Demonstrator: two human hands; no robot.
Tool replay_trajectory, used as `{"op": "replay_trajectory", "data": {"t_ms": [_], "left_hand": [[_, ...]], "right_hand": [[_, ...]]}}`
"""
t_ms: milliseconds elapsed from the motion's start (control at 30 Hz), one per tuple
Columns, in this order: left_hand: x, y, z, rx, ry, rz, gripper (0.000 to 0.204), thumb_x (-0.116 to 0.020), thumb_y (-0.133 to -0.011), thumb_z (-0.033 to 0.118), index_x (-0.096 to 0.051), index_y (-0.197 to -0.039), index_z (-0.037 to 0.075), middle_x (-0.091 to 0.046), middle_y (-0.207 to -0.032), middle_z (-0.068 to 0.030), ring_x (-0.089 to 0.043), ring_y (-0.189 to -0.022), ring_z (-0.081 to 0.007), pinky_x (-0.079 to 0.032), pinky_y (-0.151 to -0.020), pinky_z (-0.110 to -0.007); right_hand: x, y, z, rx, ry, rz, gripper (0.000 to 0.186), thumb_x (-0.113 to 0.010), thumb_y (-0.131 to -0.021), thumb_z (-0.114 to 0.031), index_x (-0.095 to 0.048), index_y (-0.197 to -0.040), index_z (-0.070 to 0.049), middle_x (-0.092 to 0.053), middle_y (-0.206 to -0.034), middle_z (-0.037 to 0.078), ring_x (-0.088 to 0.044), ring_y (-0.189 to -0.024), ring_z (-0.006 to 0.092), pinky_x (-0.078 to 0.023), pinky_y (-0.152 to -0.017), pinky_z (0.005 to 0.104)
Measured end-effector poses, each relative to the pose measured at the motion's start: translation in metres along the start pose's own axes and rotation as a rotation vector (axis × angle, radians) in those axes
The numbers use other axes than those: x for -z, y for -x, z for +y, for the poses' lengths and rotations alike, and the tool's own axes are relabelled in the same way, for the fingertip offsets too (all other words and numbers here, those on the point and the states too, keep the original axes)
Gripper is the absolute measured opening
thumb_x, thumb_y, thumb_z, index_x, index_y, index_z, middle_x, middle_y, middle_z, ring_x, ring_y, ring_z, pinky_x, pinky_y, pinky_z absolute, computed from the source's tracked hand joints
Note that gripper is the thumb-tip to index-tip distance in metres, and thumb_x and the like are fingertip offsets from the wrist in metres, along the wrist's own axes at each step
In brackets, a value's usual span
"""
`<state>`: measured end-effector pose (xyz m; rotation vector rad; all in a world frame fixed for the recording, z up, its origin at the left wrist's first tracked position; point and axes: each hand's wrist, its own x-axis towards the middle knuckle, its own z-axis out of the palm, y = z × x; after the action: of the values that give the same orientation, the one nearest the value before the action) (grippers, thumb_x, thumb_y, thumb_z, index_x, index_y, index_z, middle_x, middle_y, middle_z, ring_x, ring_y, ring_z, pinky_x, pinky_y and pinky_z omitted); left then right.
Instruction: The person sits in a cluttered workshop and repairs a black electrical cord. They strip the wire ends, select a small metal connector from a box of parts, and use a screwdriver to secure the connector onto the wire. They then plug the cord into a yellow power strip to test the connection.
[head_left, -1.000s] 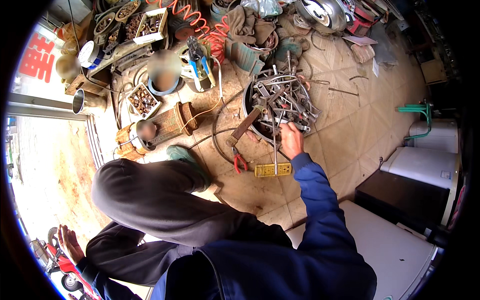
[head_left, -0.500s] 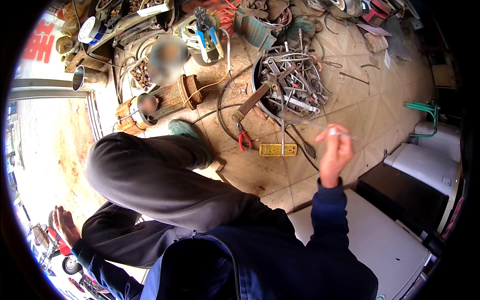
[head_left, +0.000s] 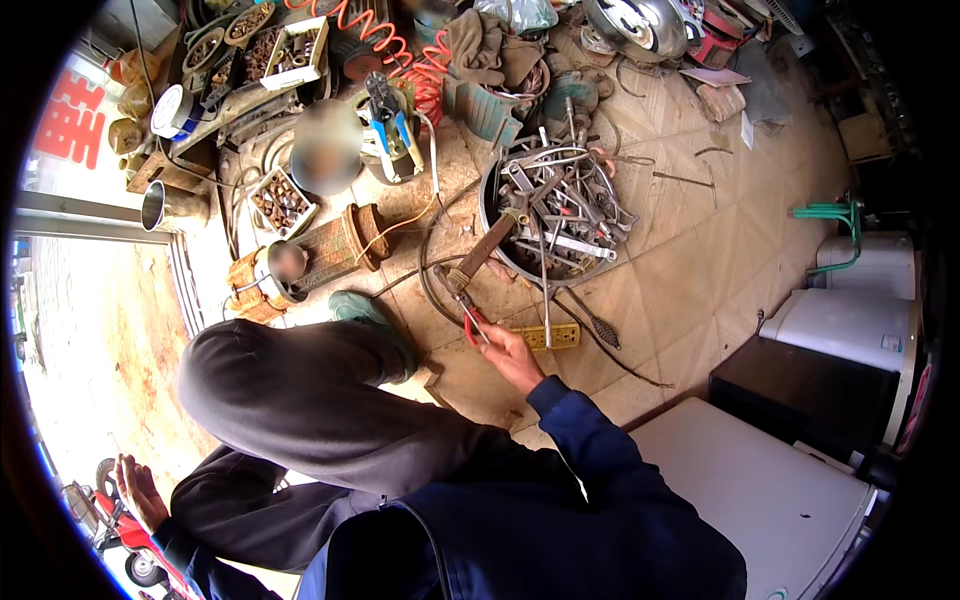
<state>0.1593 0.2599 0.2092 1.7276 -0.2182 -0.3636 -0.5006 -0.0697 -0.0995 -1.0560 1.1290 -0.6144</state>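
Note:
My right hand (head_left: 503, 352) is closed on a thin metal tool (head_left: 479, 326), over the red-handled pliers (head_left: 472, 316) on the tiled floor; whether it touches them I cannot tell. Beside it lies a yellow power strip (head_left: 560, 336). Just beyond is a round metal pan (head_left: 489, 226) heaped with wrenches and other tools (head_left: 565, 195), with a brown flat piece (head_left: 489, 243) leaning over its front left. My left hand (head_left: 140, 492) is off to the lower left with fingers outstretched, holding nothing, beside my bent dark-trousered leg.
A rusty cylindrical pump (head_left: 335, 250), trays of metal parts (head_left: 282, 202), a red coiled hose (head_left: 424, 85) and clutter fill the back left. Cables (head_left: 430, 290) cross the floor. White appliances (head_left: 740, 490) line the right side. A doorway (head_left: 100, 320) opens on the left.
My right hand left the tool pan, swung right with a thin tool in it, and has now moved left and down to the red pliers. My left hand stays at the lower left.

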Motion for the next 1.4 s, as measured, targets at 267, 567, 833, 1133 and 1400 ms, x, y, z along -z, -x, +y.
{"op": "replay_trajectory", "data": {"t_ms": [267, 567, 833, 1133, 1400], "left_hand": [[0.006, 0.003, 0.001, 0.011, 0.001, -0.050, 0.033, -0.068, -0.097, 0.012, -0.060, -0.129, 0.007, -0.066, -0.111, -0.0029, -0.061, -0.085, -0.0068, -0.053, -0.079, -0.020], [0.002, 0.001, -0.002, 0.014, 0.002, -0.031, 0.035, -0.068, -0.096, 0.012, -0.060, -0.130, 0.007, -0.066, -0.112, -0.0031, -0.061, -0.085, -0.0070, -0.053, -0.080, -0.021], [-0.004, -0.003, 0.005, 0.010, -0.004, -0.039, 0.036, -0.068, -0.096, 0.012, -0.059, -0.131, 0.008, -0.067, -0.113, -0.0032, -0.061, -0.085, -0.0072, -0.053, -0.080, -0.022], [-0.004, -0.003, 0.004, 0.034, 0.004, -0.031, 0.037, -0.067, -0.096, 0.010, -0.057, -0.132, 0.008, -0.067, -0.115, -0.0043, -0.062, -0.088, -0.0077, -0.054, -0.081, -0.023], [-0.010, 0.001, 0.003, 0.023, -0.002, -0.024, 0.034, -0.068, -0.096, 0.011, -0.059, -0.129, 0.008, -0.068, -0.113, -0.0045, -0.062, -0.087, -0.0072, -0.054, -0.078, -0.021]], "right_hand": [[0.064, 0.059, 0.023, -0.212, 0.719, -0.207, 0.026, -0.065, -0.083, -0.023, -0.072, -0.098, -0.003, -0.070, -0.090, 0.023, -0.070, -0.086, 0.0383, -0.055, -0.076, 0.0407], [0.132, 0.037, -0.022, -0.393, 0.138, 0.384, 0.036, -0.062, -0.096, -0.035, -0.068, -0.096, 0.000, -0.070, -0.080, 0.008, -0.068, -0.070, 0.0163, -0.055, -0.064, 0.0297], [0.061, 0.002, -0.070, -0.368, -0.117, 0.265, 0.030, -0.061, -0.100, -0.033, -0.061, -0.101, -0.003, -0.068, -0.083, 0.007, -0.066, -0.067, 0.0143, -0.055, -0.061, 0.0285], [0.053, -0.011, -0.132, -0.237, -0.330, 0.280, 0.028, -0.061, -0.100, -0.029, -0.059, -0.105, -0.002, -0.068, -0.086, 0.009, -0.065, -0.067, 0.0145, -0.054, -0.062, 0.0285], [0.045, -0.001, -0.065, -0.301, 0.156, 0.245, 0.020, -0.055, -0.101, -0.020, -0.057, -0.104, 0.000, -0.067, -0.080, 0.010, -0.065, -0.062, 0.0153, -0.054, -0.057, 0.0289]]}}
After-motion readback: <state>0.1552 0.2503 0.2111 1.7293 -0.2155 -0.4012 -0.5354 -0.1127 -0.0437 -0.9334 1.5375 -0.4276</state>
